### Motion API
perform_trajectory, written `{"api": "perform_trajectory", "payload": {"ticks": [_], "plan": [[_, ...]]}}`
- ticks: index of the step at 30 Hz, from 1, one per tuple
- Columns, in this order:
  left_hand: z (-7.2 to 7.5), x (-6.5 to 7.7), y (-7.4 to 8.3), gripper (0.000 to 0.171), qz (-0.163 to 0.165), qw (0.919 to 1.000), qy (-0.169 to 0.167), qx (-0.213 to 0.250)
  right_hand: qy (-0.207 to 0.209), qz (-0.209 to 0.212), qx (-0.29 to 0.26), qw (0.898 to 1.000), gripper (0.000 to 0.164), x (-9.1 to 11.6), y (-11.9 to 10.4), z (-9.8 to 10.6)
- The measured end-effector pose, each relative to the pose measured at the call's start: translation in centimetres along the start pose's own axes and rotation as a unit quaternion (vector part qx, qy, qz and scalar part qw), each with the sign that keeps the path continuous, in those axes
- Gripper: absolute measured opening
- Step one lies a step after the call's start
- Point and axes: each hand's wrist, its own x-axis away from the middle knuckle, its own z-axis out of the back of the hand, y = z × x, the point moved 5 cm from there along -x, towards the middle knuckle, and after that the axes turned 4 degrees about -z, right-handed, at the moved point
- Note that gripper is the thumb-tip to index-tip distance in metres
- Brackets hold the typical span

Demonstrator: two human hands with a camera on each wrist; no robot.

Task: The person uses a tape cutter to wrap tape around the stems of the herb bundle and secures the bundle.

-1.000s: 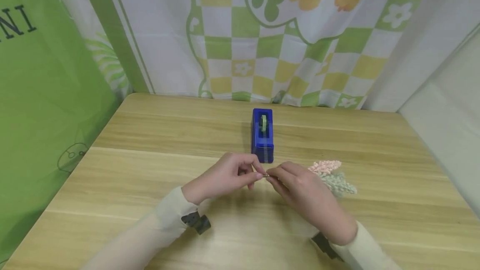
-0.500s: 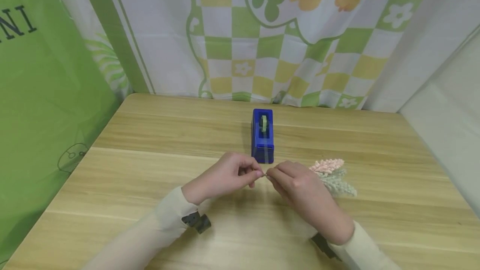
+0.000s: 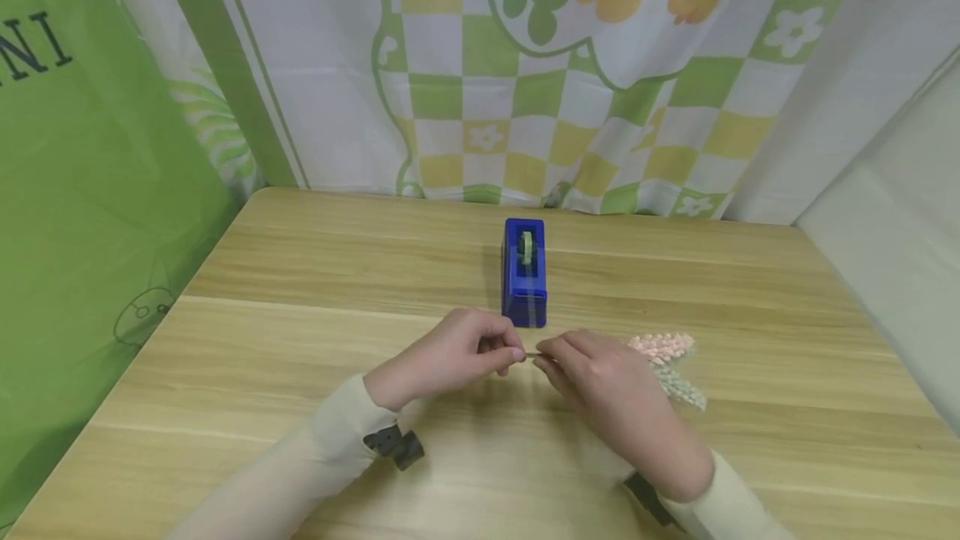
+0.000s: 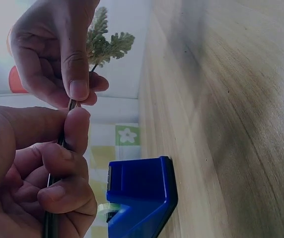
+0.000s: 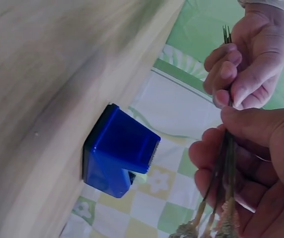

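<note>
A small bundle of flower sprigs on thin dark stems (image 5: 228, 154) is held between both hands above the table. My left hand (image 3: 454, 358) pinches the stems with thumb and fingers, and their cut ends stick out past that hand in the right wrist view. Close beside it, my right hand (image 3: 609, 382) grips the same stems nearer the flower heads. A pink head (image 3: 663, 347) and a pale green head (image 3: 682, 387) show beyond the right hand. Just past the hands stands a blue tape dispenser (image 3: 513, 294), touched by neither hand as far as I see.
The wooden table (image 3: 315, 257) extends around the hands. A checked, flowered curtain (image 3: 540, 98) hangs behind its back edge, with a green cloth (image 3: 82, 190) at the left and a pale wall (image 3: 885, 215) at the right.
The flower heads have turned and spread apart, the green one dipping lower. My fingertips have parted slightly, showing a little more stem between the hands. The dispenser stays in place.
</note>
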Motion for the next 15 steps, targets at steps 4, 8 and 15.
{"api": "perform_trajectory", "payload": {"ticks": [4, 8, 15], "plan": [[-0.06, 0.02, -0.07, 0.017, 0.004, 1.0000, -0.001, -0.003, -0.012, -0.008, 0.015, 1.000, 0.016, -0.03, -0.18, 0.29], [-0.12, 0.06, -0.14, 0.015, 0.011, 0.9999, 0.001, -0.005, -0.036, -0.017, 0.023, 0.999, 0.013, 0.03, -0.20, 0.43], [-0.22, 0.08, -0.35, 0.011, 0.002, 0.9999, 0.008, -0.014, -0.076, -0.021, 0.033, 0.996, 0.009, 0.21, -0.19, 0.16]]}}
